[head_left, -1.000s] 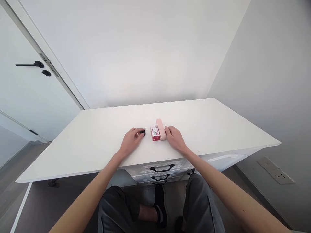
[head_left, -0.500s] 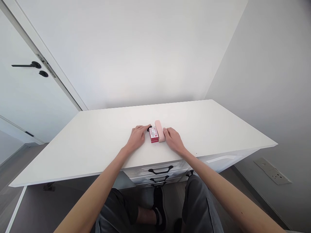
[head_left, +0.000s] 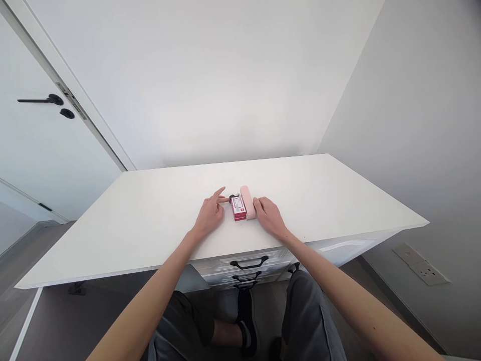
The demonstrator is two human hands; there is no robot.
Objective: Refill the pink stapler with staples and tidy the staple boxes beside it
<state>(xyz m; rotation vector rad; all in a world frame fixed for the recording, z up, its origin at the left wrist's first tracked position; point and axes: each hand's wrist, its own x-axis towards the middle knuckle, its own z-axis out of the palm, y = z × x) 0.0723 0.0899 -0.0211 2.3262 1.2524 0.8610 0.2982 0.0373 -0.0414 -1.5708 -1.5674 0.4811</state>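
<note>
A stack of small red and white boxes (head_left: 238, 208) lies on the white countertop (head_left: 158, 215). Along its right side runs a long pink case (head_left: 247, 202) with rounded ends. Behind the stack's far left corner is a small black object (head_left: 233, 197) with a shiny bit, partly hidden. My left hand (head_left: 211, 210) rests on the counter to the left, fingers spread; the forefinger is raised and another fingertip reaches the black object. Curled fingers of my right hand (head_left: 268, 214) rest against the right side of the pink case, not around it.
Below the counter's front edge are drawers with black handles (head_left: 249, 262), close above my knees. A white wall stands behind the counter. To the left is a door with a black lever handle (head_left: 39, 100); a wall socket (head_left: 428, 273) sits low at right.
My left forefinger has lifted off the black object and the fingers have spread, so more of that object shows. My right hand, the boxes and the pink case have hardly moved.
</note>
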